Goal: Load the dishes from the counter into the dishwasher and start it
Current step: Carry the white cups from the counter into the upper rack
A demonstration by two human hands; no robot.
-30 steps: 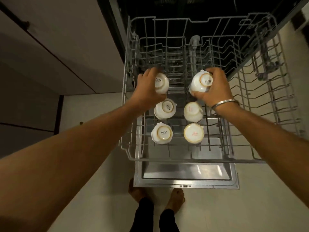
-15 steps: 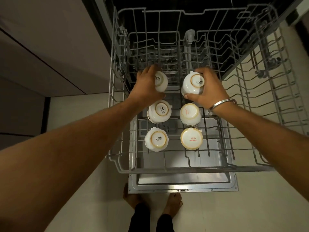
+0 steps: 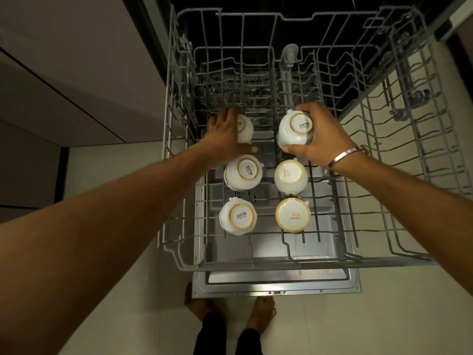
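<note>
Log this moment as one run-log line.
left hand: gripping cup | right hand: gripping cup | rack: four cups upside down

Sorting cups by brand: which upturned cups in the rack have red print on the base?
The two free cups in the right column: the middle one and the nearest. The others show black SISTA lettering.

Six white cups, all upside down in one wire rack (image 3: 179, 262): four free, at 7 o'clock (image 3: 238, 218), 5 o'clock (image 3: 293, 214), and mid-rack (image 3: 243, 172) (image 3: 290, 177); two held (one per hand) at 11 (image 3: 245, 129) and 1 o'clock (image 3: 295, 131). Hands: 2, left (image 3: 225, 135), right (image 3: 322, 139). One bangle (image 3: 345, 155). Two bare feet.
</note>
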